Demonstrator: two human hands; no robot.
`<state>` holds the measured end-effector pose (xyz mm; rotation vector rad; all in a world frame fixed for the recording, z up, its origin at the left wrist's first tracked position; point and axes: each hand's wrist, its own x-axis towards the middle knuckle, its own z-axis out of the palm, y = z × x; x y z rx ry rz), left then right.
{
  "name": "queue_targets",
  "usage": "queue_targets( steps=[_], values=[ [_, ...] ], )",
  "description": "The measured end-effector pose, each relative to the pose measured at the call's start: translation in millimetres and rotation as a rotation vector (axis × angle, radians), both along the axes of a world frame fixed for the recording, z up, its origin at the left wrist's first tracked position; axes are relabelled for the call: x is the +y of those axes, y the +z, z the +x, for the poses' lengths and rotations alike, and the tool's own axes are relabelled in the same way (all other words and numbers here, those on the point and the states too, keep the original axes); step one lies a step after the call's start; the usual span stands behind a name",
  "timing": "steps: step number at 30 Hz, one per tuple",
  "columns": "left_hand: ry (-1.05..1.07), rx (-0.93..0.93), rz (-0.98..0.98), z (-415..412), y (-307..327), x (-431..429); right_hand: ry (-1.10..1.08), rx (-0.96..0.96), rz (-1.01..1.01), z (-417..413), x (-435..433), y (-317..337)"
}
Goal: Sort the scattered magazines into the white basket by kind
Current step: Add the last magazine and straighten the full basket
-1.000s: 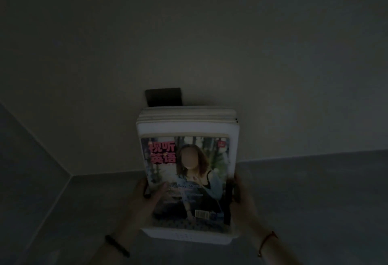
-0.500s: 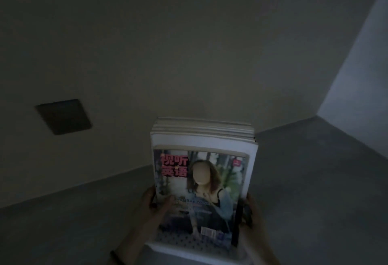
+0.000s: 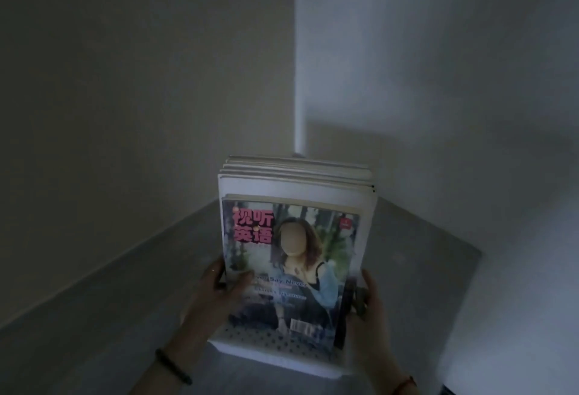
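The white basket (image 3: 272, 352), perforated along its near wall, is held up in front of me and packed with several upright magazines (image 3: 297, 175). The front magazine (image 3: 291, 256) shows a woman and pink Chinese title letters. My left hand (image 3: 216, 297) grips the basket's left side, its thumb lying across the front cover. My right hand (image 3: 369, 307) clasps the right side. A dark bracelet rings my left wrist and a red cord my right.
The room is dim. A corner of two pale walls (image 3: 296, 81) rises straight ahead, above a grey floor (image 3: 125, 300). A lighter wall face stands close on the right (image 3: 501, 238).
My view has swung to the right: the dark panel on the left wall has left the frame and the wall corner now stands behind the basket. Both hands keep the same hold.
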<state>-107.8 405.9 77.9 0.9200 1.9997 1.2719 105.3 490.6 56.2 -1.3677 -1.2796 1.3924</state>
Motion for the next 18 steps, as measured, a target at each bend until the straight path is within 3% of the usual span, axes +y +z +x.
queue_targets(
  steps=[7, 18],
  values=[
    [-0.22, 0.041, 0.026, 60.2, 3.0, 114.3, -0.167, -0.118, 0.033, 71.7, 71.7, -2.6],
    [-0.448, 0.081, -0.017, 119.2, 0.2, 251.3, -0.321, -0.077, 0.048, 145.2, 156.0, -12.7]
  ],
)
